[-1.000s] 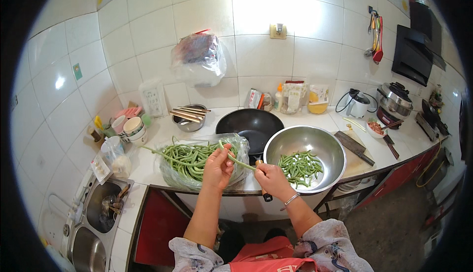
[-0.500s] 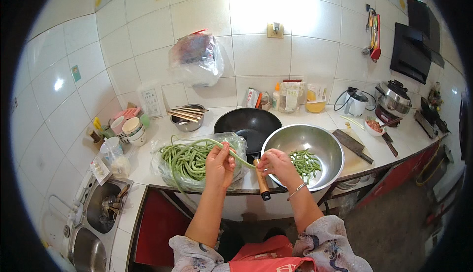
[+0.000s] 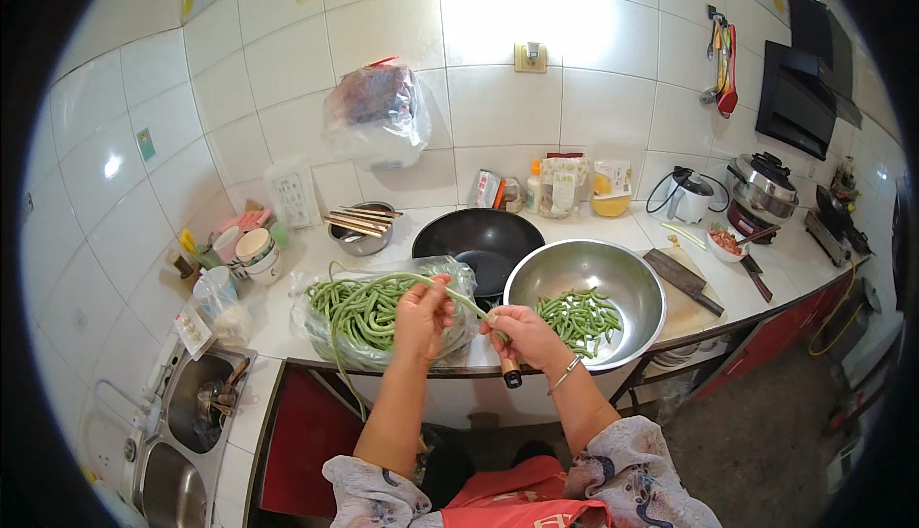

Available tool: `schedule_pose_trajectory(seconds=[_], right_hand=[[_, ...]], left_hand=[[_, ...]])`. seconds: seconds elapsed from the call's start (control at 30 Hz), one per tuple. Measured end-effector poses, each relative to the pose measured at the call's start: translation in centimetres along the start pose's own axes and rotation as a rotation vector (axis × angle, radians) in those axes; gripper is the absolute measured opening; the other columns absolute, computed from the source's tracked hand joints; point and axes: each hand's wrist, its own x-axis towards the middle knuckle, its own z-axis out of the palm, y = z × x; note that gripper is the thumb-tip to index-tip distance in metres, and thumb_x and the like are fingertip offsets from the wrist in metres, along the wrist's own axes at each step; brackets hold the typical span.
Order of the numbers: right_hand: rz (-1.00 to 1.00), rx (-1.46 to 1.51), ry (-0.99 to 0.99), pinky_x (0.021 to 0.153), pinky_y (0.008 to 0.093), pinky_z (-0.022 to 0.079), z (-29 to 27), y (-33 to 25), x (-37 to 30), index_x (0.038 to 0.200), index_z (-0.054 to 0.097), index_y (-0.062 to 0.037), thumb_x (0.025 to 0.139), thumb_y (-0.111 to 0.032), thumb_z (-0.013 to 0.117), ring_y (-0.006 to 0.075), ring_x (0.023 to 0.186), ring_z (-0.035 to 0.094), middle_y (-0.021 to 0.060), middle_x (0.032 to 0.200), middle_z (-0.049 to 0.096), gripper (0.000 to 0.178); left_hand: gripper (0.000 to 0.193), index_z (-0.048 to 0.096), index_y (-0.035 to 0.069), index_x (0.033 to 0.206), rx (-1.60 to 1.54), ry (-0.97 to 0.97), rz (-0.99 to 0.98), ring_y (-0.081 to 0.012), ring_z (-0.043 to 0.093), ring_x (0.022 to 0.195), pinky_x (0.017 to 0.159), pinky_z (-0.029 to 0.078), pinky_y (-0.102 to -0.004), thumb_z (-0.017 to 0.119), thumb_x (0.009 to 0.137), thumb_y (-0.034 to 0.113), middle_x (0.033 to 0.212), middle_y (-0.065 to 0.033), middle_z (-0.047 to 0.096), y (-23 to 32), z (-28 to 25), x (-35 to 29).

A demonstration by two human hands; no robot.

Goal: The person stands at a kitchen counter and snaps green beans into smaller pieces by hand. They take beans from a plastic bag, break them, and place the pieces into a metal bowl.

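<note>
Two hands above the front edge of the table (image 3: 287, 337), both closed on one long green bean (image 3: 466, 300): left hand (image 3: 421, 317) pinching it near the middle with fingers curled, right hand (image 3: 522, 335) gripping the end that points toward the steel bowl (image 3: 586, 300). Just under the left hand, a heap of whole long beans (image 3: 359, 308) on a clear plastic bag (image 3: 316, 337), some stems trailing over the table's edge. In the steel bowl, just right of the right hand, a small pile of short cut bean pieces (image 3: 579, 315). Behind both, a black wok (image 3: 483, 241), its wooden handle end (image 3: 510, 375) jutting out below the right hand. Farther back, a small pot with chopsticks (image 3: 362, 226) across it, jars and packets along the tiled wall, a cleaver on a cutting board (image 3: 682, 279) to the right, a sink (image 3: 191, 404) at lower left.
</note>
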Motion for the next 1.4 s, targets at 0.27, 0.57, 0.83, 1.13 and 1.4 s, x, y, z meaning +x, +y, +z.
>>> schedule_pose_trajectory(seconds=[0.27, 0.57, 0.83, 1.13, 1.4], right_hand=[[-0.186, -0.386, 0.315, 0.050, 0.0290, 0.043, -1.1, 1.9, 1.1, 0.071, 0.057, 0.0013, 0.078, -0.015, 0.048, 0.0172, 0.050, 0.053, 0.0098, 0.056, 0.054, 0.020], [-0.223, -1.195, 0.655, 0.063, 0.0465, 0.047, -1.0, 2.6, 2.4, 0.072, 0.057, 0.0012, 0.078, -0.023, 0.050, 0.0401, 0.068, 0.058, 0.0230, 0.070, 0.059, 0.026], [-0.173, -0.170, 0.359, 0.049, 0.0278, 0.046, -1.3, 0.1, 2.1, 0.083, 0.054, -0.0029, 0.090, -0.020, 0.045, 0.0168, 0.057, 0.058, 0.0099, 0.072, 0.061, 0.020], [0.079, 0.053, -0.048, 0.042, 0.0177, 0.037, -1.5, -0.3, 0.6, 0.091, 0.057, -0.0044, 0.092, -0.023, 0.047, 0.0061, 0.046, 0.047, 0.0021, 0.064, 0.055, 0.021], [0.090, 0.055, -0.210, 0.042, 0.0163, 0.034, -2.5, -1.6, -0.5, 0.102, 0.058, -0.0016, 0.091, -0.021, 0.050, 0.0039, 0.046, 0.043, -0.0005, 0.062, 0.053, 0.024]], left_hand=[[0.017, 0.057, 0.002, 0.091, 0.059, 0.111, 0.023, -0.0075, 0.046, 0.049, 0.040, 0.034, -0.0203, 0.057, 0.087, 0.019, 0.066, -0.0013, 0.052, 0.0, -2.2, 0.0], [0.012, 0.055, 0.001, 0.088, 0.478, 0.094, 0.352, -0.0096, 0.054, 0.057, 0.052, 0.046, -0.0226, 0.055, 0.087, 0.013, 0.068, -0.0044, 0.055, -2.4, -0.3, -3.4], [0.012, 0.054, 0.001, 0.088, 0.135, 0.027, 0.224, -0.0133, 0.054, 0.053, 0.048, 0.046, -0.0255, 0.053, 0.088, 0.013, 0.064, -0.0063, 0.054, 0.0, 0.2, -1.8], [0.013, 0.054, 0.002, 0.087, 0.108, 0.019, 0.144, -0.0123, 0.053, 0.054, 0.045, 0.043, -0.0237, 0.053, 0.088, 0.014, 0.070, -0.0062, 0.055, -0.5, -0.7, -1.2], [0.013, 0.054, 0.001, 0.088, 0.148, -0.027, 0.141, -0.0096, 0.052, 0.056, 0.046, 0.042, -0.0218, 0.054, 0.088, 0.015, 0.069, -0.0042, 0.054, -0.7, 0.4, -0.9]])
